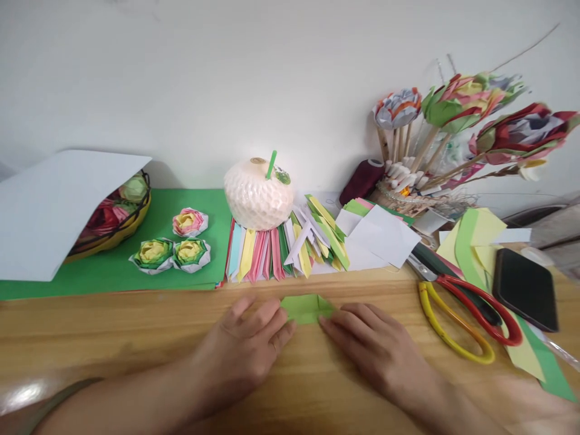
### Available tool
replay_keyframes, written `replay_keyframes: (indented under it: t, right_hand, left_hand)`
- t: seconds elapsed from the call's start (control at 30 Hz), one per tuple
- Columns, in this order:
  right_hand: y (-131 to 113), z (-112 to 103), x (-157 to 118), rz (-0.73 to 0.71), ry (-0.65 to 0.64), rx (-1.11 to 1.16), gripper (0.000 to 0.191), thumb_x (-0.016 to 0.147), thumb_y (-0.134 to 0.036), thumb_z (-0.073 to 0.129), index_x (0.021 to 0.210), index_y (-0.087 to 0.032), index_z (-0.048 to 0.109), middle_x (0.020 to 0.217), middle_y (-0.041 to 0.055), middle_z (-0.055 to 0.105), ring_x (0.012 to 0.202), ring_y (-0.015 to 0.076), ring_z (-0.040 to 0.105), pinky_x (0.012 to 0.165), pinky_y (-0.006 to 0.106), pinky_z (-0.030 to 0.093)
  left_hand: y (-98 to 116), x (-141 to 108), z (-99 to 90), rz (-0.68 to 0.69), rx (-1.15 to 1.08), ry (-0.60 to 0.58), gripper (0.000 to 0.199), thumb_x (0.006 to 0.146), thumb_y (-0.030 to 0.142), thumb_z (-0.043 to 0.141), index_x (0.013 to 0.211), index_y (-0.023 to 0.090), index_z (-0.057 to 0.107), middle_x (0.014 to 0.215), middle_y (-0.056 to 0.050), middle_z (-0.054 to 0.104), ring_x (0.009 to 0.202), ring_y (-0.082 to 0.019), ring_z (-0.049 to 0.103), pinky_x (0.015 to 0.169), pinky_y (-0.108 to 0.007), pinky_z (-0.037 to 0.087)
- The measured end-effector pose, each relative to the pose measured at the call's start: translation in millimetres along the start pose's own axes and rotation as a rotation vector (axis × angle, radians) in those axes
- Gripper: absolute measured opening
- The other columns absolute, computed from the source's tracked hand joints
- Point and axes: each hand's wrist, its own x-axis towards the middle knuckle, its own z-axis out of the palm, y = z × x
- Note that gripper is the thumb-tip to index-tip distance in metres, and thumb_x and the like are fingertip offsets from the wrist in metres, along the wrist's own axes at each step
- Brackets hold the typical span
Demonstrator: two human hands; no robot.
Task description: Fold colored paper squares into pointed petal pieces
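Observation:
A small piece of folded green paper (304, 309) lies on the wooden table between my two hands. My left hand (254, 341) presses its left end, the fingers bent and close together. On the right end rest the thumb and fingertips of my right hand (378, 344), also closed on the paper. A fold shows near the paper's upper right corner; both ends are partly hidden under my fingers. Just beyond it lie folded paper strips (260, 254) in several colours, and more green, yellow and white strips (317, 235) are heaped beside them.
A white textured ornament (259, 196) stands behind the strips. To the left, three paper flowers (190, 222) sit on green sheets (181, 196) near a basket (136, 223) under white paper (67, 205). Scissors (457, 308), a phone (524, 289) and paper flowers on sticks (462, 99) are at right.

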Motion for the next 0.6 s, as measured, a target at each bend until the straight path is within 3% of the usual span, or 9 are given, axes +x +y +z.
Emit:
replay_keyframes:
  t: [0.3,0.6]
  right_hand:
    - [3,0,-5,0.023,0.024,0.025,0.032,0.098,-0.013,0.029,0.111,-0.012,0.058,0.087,0.0096,0.066,0.082,0.0202,0.058,0.066,0.033,0.050]
    - [2,-1,-13,0.028,0.106,0.025,0.032,0.096,-0.011,0.030,0.113,-0.013,0.057,0.092,0.0101,0.067,0.085,0.0194,0.061,0.069,0.032,0.051]
  left_hand:
    - [-4,-4,-8.1,0.081,-0.012,0.043,0.042,0.100,0.010,0.024,0.101,0.011,0.066,0.092,-0.004,0.068,0.095,-0.019,0.051,0.080,-0.037,0.031]
    - [-12,0,-10.3,0.077,-0.103,0.075,0.042,0.101,0.011,0.023,0.096,0.010,0.065,0.086,-0.005,0.069,0.090,-0.018,0.053,0.078,-0.036,0.033]
